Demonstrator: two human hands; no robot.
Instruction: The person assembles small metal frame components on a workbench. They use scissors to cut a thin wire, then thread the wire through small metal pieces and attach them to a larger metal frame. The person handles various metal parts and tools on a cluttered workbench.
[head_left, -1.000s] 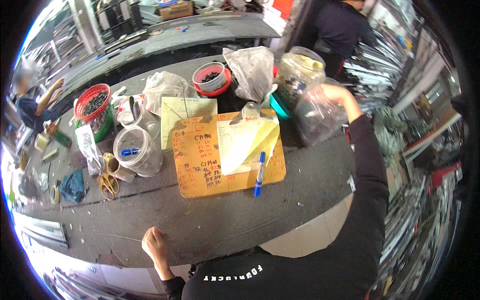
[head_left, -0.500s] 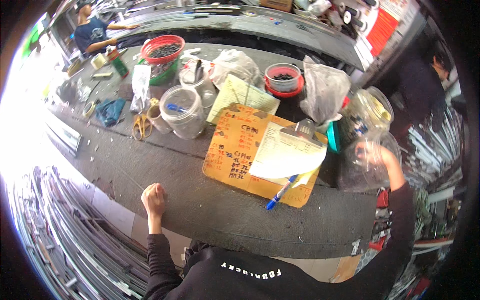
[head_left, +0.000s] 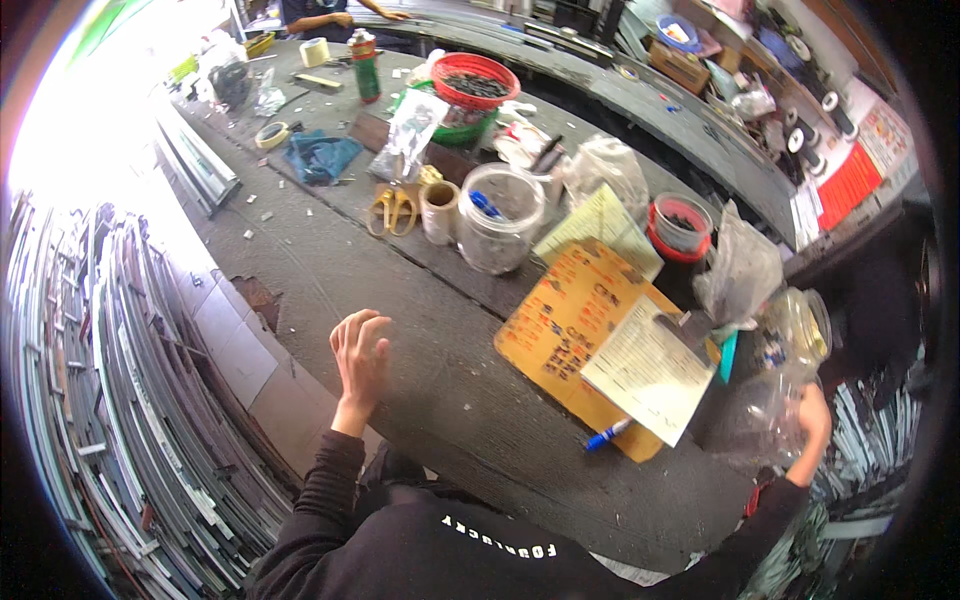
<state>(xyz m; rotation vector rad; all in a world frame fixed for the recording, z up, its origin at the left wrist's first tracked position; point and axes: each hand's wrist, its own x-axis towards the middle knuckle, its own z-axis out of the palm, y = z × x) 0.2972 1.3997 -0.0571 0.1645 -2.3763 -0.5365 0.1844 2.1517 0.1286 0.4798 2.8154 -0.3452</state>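
left hand: open, fingers spread and a little curled, holding nothing, raised over the near part of the grey tabletop, well to the left of the orange clipboard. right hand: out past the clipboard's right edge, closed round the rim of a clear plastic bag; the bag hangs slack just right of the clipboard.

on the clipboard: a white printed sheet under the clip, a blue pen at its lower corner. just above-left of the clipboard a clear plastic jar with a blue item inside, a tape roll and yellow-handled scissors beside it. above-right of the clipboard a small red-rimmed tub; further up-left a red basket of dark small parts. right of the clipboard a second clear bag and a clear jar with yellowish contents.

handling note (judgement): the bag is thin and floppy; a grip on one point of the rim lets the mouth collapse. bringing the free left hand across to the opposite rim would hold it open; lift clear of the clip and the jar so the film does not snag.

unclear: bag contents not readable through glare; right-hand fingers mostly hidden behind the film. far-right tabletop edge dark and bent by the lens. another person's arm at the top, cut off.
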